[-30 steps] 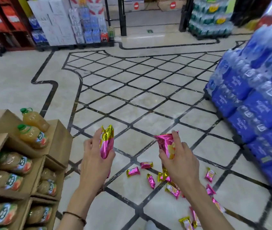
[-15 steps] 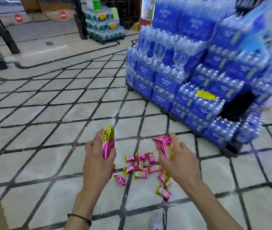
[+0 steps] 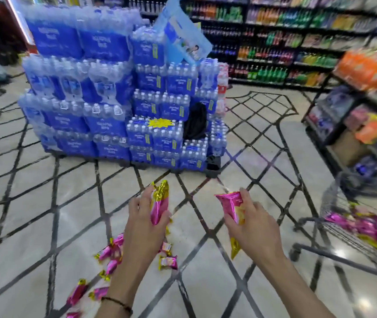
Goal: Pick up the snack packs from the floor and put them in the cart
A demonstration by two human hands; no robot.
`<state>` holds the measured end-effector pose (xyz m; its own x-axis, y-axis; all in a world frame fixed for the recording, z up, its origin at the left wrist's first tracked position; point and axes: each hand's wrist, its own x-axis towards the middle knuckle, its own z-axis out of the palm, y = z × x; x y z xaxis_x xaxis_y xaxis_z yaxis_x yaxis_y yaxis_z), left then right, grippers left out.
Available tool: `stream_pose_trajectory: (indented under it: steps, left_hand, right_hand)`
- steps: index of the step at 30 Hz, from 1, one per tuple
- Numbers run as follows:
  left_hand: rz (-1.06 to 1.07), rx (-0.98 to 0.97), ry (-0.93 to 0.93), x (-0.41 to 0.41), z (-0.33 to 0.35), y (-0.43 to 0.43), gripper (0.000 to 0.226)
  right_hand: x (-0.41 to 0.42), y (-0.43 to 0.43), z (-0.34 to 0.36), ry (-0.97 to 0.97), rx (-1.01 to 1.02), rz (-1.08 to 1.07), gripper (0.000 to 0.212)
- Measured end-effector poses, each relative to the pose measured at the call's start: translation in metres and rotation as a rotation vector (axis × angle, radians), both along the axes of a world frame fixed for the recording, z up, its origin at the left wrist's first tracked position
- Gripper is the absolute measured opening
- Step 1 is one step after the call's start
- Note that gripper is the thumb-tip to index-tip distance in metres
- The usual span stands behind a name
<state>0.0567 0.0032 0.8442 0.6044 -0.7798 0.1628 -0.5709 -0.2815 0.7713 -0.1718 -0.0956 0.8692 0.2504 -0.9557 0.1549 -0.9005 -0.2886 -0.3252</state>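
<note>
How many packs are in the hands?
2: one pack in the left hand, one pack in the right hand. More could be hidden behind the palms.

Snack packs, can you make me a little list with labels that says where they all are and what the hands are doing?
place: shop aisle with a tiled floor
left hand: holds one pink and gold snack pack
right hand: holds another pink snack pack
packs on the floor: several, scattered under the left arm
cart: at the right, blurred, pink packs already inside
behind: stacked blue water bottle packs
wrist: dark bracelet on the left arm
</note>
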Motion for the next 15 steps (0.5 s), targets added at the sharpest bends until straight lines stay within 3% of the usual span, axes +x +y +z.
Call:
stream_pose_trajectory:
  steps: [15]
  left_hand:
    - [-0.527, -0.019, -0.02, -0.355, 0.009, -0.114, 0.068]
  right_hand:
    - [-0.362, 0.004, -0.025, -0.011, 0.011, -0.548, 0.078]
